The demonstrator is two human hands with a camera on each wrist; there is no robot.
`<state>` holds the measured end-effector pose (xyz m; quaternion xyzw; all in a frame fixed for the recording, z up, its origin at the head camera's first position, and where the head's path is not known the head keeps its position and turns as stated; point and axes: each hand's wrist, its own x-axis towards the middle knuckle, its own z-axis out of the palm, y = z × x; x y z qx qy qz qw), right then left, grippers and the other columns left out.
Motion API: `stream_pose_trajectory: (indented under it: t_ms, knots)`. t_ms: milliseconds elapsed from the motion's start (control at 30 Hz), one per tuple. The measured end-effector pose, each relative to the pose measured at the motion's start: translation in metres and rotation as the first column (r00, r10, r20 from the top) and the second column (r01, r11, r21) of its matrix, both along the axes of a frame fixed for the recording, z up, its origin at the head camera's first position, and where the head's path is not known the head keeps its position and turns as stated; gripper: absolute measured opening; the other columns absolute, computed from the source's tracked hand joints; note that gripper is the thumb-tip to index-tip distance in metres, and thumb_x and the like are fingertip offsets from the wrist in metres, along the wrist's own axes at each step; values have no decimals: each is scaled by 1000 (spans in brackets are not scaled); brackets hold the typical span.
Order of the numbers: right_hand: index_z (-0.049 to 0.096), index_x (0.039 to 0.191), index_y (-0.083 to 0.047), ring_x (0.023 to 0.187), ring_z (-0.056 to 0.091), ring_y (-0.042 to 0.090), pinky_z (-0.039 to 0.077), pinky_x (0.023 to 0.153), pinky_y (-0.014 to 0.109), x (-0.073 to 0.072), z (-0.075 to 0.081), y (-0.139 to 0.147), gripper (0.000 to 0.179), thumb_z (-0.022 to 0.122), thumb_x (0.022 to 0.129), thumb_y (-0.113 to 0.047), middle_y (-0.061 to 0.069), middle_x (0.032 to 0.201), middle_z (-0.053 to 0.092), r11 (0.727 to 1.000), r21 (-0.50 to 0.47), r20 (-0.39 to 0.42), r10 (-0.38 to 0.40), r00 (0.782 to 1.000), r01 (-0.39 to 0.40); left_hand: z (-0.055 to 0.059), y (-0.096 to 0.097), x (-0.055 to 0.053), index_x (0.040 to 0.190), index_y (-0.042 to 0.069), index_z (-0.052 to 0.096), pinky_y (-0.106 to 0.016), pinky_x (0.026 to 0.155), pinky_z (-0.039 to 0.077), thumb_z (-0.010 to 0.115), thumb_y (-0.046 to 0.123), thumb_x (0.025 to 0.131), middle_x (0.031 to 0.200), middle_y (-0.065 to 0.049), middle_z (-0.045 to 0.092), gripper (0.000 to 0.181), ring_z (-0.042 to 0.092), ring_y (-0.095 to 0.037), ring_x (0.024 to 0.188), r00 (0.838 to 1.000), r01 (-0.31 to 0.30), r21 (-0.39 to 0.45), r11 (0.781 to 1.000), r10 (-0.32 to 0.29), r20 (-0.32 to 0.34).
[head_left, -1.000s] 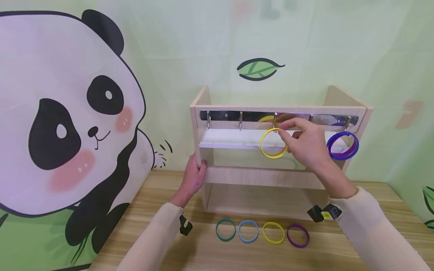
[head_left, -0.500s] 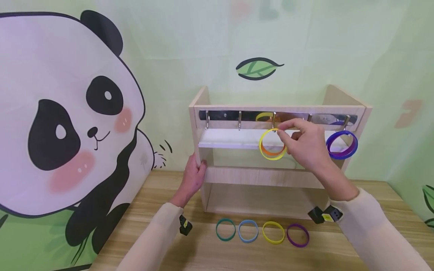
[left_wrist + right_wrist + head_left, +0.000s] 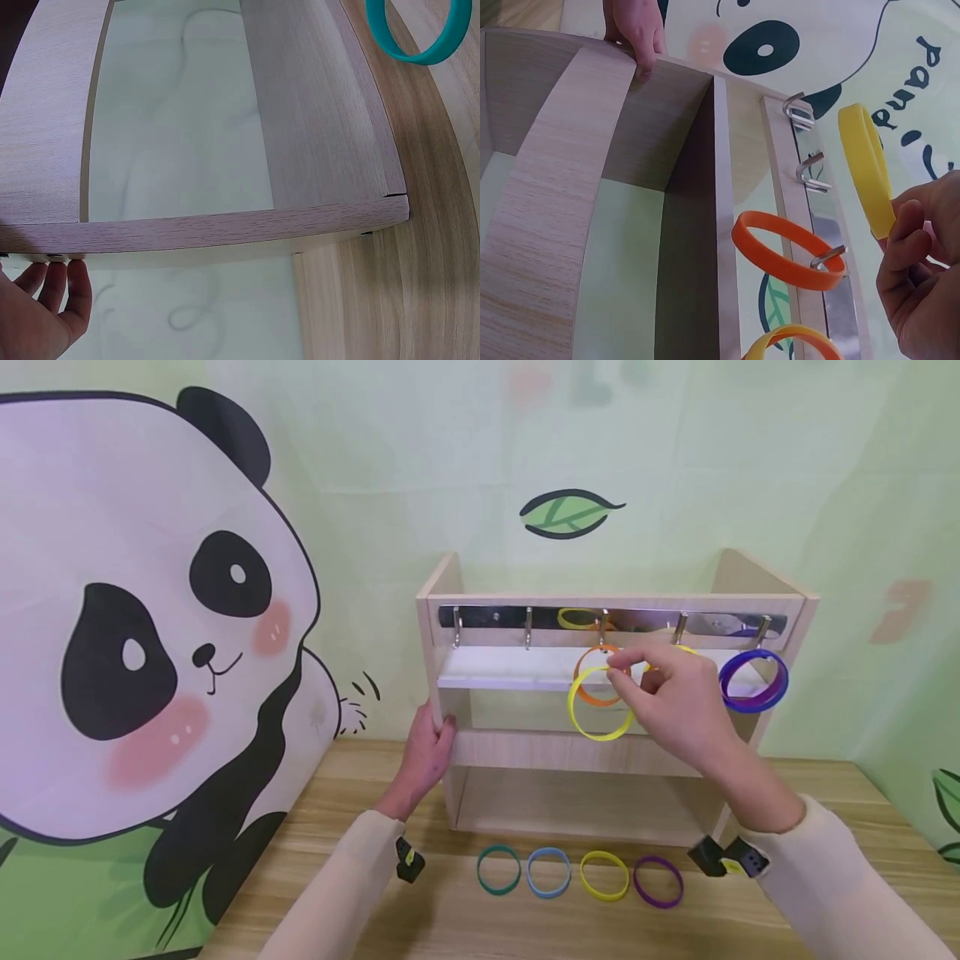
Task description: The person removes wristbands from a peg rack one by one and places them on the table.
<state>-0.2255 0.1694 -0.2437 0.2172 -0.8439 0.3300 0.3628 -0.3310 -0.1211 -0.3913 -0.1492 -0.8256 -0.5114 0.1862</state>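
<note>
My right hand pinches a yellow wristband between thumb and fingertips, in front of the hook rail of a small wooden shelf. In the right wrist view this yellow band stands apart from the hooks. An orange wristband hangs on the middle hook. On the hook beside it are a yellow band and an orange one, mostly behind my hand in the head view. Blue and purple bands hang at the right end. My left hand grips the shelf's left side panel, thumb over its front edge.
On the wooden table before the shelf lie a green band, a light blue band, a yellow band and a purple band in a row. Two left hooks bear no bands. A panda-printed cloth stands behind.
The yellow wristband in my right hand has come away from the middle hook, downward and toward me. The orange band stays hanging there, now seen apart from it. My left hand has not moved.
</note>
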Motion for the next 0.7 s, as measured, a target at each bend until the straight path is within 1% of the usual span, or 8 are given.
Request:
stream_pose_trajectory:
  t_ms: [67, 200, 300, 400, 500, 700]
  knots:
    - [72, 90, -7, 44, 42, 12, 32, 37, 21, 2, -2, -1, 9, 71, 81, -6, -2, 55, 51, 1000, 24, -39, 10, 999, -9, 0, 0, 0, 142, 6, 33, -51, 96, 42, 40, 17, 99, 130, -19, 44, 45, 45, -27, 118, 1000, 2, 2, 1000, -2, 4]
    - [72, 88, -6, 44, 42, 8, 33, 38, 18, 7, -8, -4, 11, 73, 78, -1, -4, 62, 57, 997, 62, -98, 58, 993, -52, -1, 0, -2, 142, 8, 33, -50, 96, 42, 40, 18, 99, 130, -15, 44, 45, 46, -26, 118, 1000, 4, 6, 1000, -4, 11]
    - [72, 87, -6, 46, 42, 5, 33, 40, 16, 10, -13, -6, 14, 73, 76, 2, -3, 71, 62, 992, 85, -122, 105, 987, -95, -1, 0, -2, 142, 8, 33, -49, 95, 43, 40, 18, 98, 129, -13, 45, 46, 46, -25, 116, 1000, 2, 7, 1000, -2, 11]
    - [73, 86, -6, 47, 41, 3, 33, 41, 14, 12, -19, -7, 17, 74, 74, 5, -3, 73, 63, 984, 112, -146, 153, 977, -137, -1, 0, -2, 142, 8, 33, -50, 95, 43, 40, 17, 98, 129, -14, 45, 46, 47, -26, 116, 1000, 5, 12, 1000, -5, 9]
    - [73, 86, -8, 48, 40, 1, 33, 42, 13, 14, -26, -8, 18, 74, 74, 5, -5, 74, 63, 978, 129, -149, 182, 972, -164, -1, 0, -1, 142, 7, 33, -52, 95, 43, 40, 16, 98, 130, -15, 44, 46, 46, -27, 117, 1000, 10, 18, 1000, -10, 2]
    - [73, 85, -10, 50, 40, -1, 33, 43, 12, 18, -39, -11, 21, 75, 72, 6, -7, 74, 60, 969, 146, -150, 223, 963, -201, -1, 0, -2, 140, 5, 35, -50, 93, 45, 41, 16, 97, 126, -16, 46, 44, 48, -28, 113, 1000, 5, 13, 1000, -5, -15]
